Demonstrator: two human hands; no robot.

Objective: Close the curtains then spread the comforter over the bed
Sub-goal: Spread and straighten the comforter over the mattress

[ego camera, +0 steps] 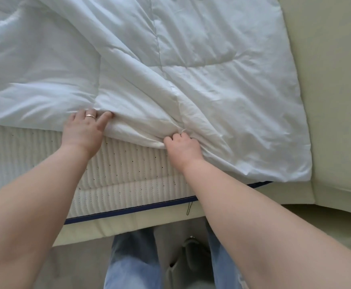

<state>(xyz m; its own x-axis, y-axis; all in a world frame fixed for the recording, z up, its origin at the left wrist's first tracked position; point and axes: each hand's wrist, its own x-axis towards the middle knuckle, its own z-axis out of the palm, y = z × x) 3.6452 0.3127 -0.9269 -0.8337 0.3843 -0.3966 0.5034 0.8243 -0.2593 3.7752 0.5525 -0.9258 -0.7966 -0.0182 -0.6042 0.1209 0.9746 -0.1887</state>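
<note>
A white quilted comforter (191, 59) lies rumpled over most of the bed, its near edge running along the mattress top. My left hand (83, 132), with a ring on one finger, has its fingers curled onto that near edge. My right hand (183, 148) is closed on a bunched fold of the comforter's edge a little to the right. The white ribbed mattress (128, 176) with a dark blue piping shows bare below the edge. No curtains are in view.
A pale green upholstered bed frame (337, 101) runs along the right side and wraps around the corner. My legs in blue jeans (133, 261) stand on a grey floor against the bed's near side, with a shoe visible between them.
</note>
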